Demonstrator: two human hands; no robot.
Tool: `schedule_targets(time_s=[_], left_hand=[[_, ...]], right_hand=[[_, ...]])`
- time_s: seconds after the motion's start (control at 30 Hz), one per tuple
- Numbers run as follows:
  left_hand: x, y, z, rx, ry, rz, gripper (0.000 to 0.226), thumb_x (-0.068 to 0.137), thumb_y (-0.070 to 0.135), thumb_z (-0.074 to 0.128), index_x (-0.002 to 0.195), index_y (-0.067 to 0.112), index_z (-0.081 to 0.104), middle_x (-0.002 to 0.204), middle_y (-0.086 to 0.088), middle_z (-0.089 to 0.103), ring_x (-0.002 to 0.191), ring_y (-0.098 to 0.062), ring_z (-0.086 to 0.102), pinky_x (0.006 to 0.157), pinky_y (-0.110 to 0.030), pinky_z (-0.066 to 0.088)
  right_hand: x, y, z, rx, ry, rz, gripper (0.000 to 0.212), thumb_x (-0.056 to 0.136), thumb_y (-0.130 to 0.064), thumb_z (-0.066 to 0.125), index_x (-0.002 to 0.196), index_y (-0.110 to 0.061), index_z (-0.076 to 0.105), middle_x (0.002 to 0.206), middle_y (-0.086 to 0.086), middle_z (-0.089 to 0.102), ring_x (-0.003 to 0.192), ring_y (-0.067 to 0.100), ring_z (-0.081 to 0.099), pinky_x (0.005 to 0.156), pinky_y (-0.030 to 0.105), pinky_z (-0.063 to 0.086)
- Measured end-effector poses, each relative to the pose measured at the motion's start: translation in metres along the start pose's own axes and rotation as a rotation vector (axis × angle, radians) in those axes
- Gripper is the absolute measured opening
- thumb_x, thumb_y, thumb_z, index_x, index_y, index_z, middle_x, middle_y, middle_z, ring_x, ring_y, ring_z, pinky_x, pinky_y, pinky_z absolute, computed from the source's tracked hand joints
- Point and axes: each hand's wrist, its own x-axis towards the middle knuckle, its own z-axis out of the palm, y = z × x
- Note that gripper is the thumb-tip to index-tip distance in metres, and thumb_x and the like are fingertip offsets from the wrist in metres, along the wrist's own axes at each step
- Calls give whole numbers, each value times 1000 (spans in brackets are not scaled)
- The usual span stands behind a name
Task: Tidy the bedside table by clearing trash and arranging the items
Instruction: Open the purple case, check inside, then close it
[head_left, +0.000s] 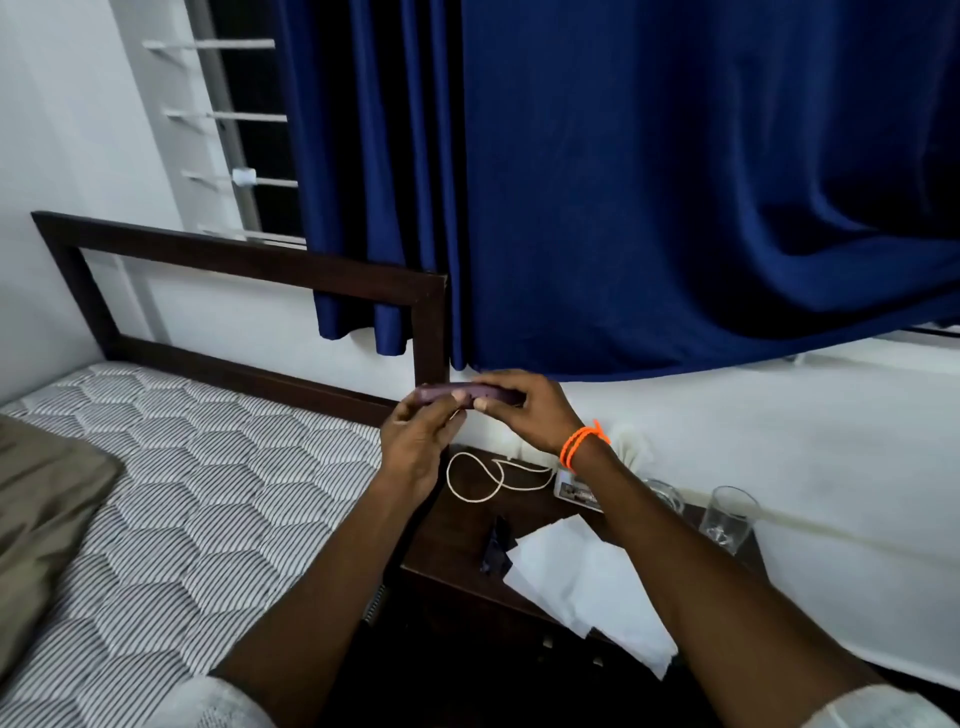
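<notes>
Both hands grip a slim, purple, flat-edged object, seemingly a phone, held edge-on above the far left corner of a dark wooden tabletop. The left hand pinches its left end; the right hand, an orange cord band at the wrist, clasps its right end. Below, a thin white cable loops across the wood toward a small white charger block. Crumpled white tissue paper overhangs the near edge beside a dark crinkled wrapper. A clear drinking glass stands at the right edge. To the left, a quilted, striped mattress meets a dark wooden headboard; blue curtains hang beyond.
</notes>
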Motion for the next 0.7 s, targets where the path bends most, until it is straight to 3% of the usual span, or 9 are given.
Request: schedule_targets(time_s=[0.1,0.37,0.47,0.6,0.7], left_hand=[[-12,1,16,-83,-30,-29,45,81,-4,80,124,-5,65,124,-20,71,118,-30,69,89,-30,60],[-27,6,32,-163,-102,22,58,86,2,77,137,-13,53,133,-28,64,120,-36,68,102,-43,56],[-30,9,37,-181,-116,48,53,86,1,77,133,-13,56,126,-27,67,122,-39,66,105,-46,54],[-33,18,47,-189,-107,79,37,78,1,81,112,-4,69,109,-21,74,106,-34,73,101,-46,56],[-36,22,54,-194,-97,94,40,79,-1,81,116,-6,67,107,-23,74,101,-34,74,97,-46,58]], right_hand=[[0,-16,-10,6,37,-36,39,88,-38,75,124,-24,71,119,-7,71,110,2,64,98,23,51],[-9,-43,-22,-194,56,-264,36,95,-33,66,128,-18,68,125,-1,70,115,14,61,100,29,50],[-10,-50,-24,-352,97,-355,35,101,-31,58,130,-13,65,127,4,69,113,21,61,98,34,49],[-6,-56,-23,-492,142,-390,35,105,-29,48,134,-12,58,131,7,65,115,26,58,96,42,51],[-6,-60,-24,-536,186,-409,35,106,-28,45,132,-9,57,129,9,65,111,28,59,91,45,52]])
